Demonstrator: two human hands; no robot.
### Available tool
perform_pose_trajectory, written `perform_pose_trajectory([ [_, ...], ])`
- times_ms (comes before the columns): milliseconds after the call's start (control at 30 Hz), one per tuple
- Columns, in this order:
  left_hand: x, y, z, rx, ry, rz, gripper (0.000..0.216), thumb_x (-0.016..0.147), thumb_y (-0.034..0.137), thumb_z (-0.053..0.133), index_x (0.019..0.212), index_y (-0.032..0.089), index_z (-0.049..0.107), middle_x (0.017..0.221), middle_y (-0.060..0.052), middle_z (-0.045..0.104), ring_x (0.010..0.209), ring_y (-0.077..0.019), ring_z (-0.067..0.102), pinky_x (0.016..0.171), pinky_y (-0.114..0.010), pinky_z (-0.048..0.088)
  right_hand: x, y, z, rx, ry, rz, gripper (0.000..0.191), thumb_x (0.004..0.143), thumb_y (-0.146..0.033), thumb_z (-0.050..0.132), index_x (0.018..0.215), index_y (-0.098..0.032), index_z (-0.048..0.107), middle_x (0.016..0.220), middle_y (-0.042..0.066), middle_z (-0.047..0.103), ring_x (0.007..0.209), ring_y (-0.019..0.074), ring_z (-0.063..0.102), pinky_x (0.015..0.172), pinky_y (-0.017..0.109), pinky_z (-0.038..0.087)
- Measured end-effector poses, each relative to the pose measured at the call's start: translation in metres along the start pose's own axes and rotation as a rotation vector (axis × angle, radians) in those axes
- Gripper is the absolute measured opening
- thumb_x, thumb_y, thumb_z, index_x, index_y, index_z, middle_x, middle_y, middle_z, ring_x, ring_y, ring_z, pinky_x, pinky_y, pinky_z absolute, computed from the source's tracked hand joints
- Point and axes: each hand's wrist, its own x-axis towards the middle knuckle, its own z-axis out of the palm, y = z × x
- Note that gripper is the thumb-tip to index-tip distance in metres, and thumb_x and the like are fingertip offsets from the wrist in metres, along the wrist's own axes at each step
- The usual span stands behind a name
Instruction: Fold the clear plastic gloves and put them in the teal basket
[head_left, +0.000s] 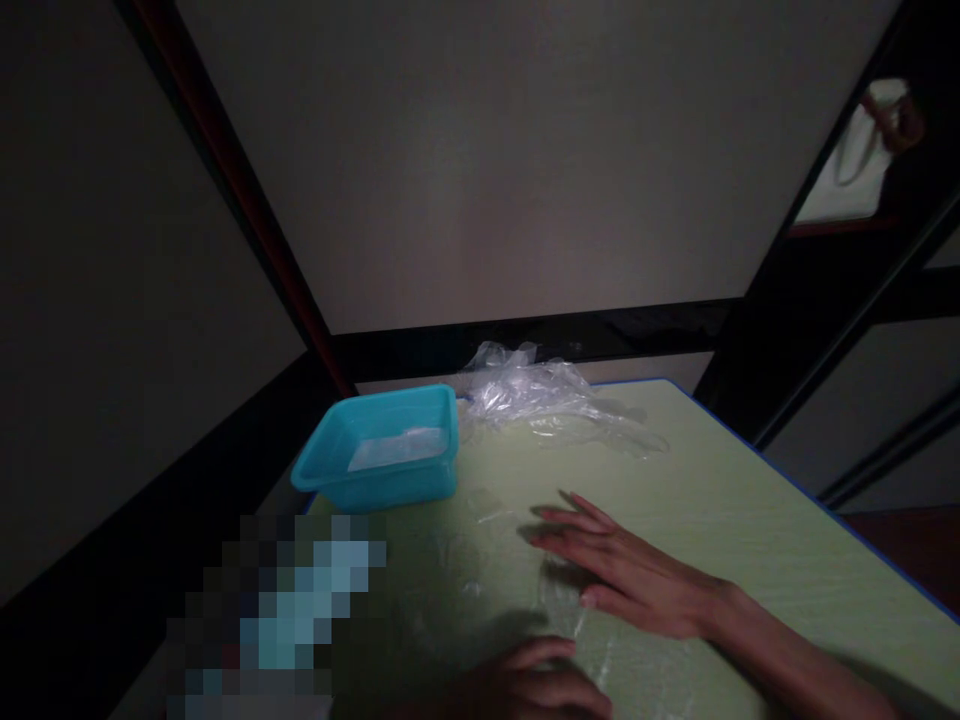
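Observation:
My right hand [630, 570] is over the pale green table [712, 480], fingers stretched out and apart, holding nothing. Low in the view, my left hand [551, 685] has its fingers loosely bent and shows nothing in its grasp; its palm is hidden. Beneath and between both hands lies a thin, clear plastic sheet or bag [600, 660], visible mainly by its glints and creases. Whether the fingertips press on it I cannot tell. A crumpled heap of clear plastic [525, 388] rests at the table's far edge.
At the table's far left stands a turquoise plastic basin [375, 490] with whitish, flat contents [397, 448]. A blurred-out patch [285, 620] covers the lower left. Behind the table rise large grey panels [487, 170] with dark frames. A white bag-like object [847, 165] appears at upper right.

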Motion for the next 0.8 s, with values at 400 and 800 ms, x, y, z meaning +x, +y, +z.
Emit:
perform_pose_trajectory([
  [400, -0.007, -0.016, 0.014, 0.118, 0.076, 0.051, 0.024, 0.096, 0.029, 0.040, 0.114, 0.025, 0.056, 0.123, -0.001, 0.060, 0.111, -0.0090, 0.055, 0.110, -0.028, 0.022, -0.004, 0.006, -0.007, -0.212, 0.031, 0.085, 0.058, 0.091, -0.052, 0.035, 0.136, -0.015, 0.040, 0.132, 0.012, 0.052, 0.132, 0.0260, 0.031, 0.110, 0.057, 0.010],
  [800, -0.006, 0.024, -0.060, 0.213, 0.295, -0.174, 0.020, 0.094, 0.025, 0.039, 0.091, 0.018, 0.058, 0.091, -0.005, 0.068, 0.098, -0.0137, 0.059, 0.107, -0.034, 0.030, -0.020, 0.017, -0.010, -0.307, 0.215, 0.096, 0.034, 0.095, -0.034, 0.037, 0.118, -0.018, 0.056, 0.113, 0.008, 0.066, 0.110, 0.0215, 0.057, 0.107, 0.053, 0.026],
])
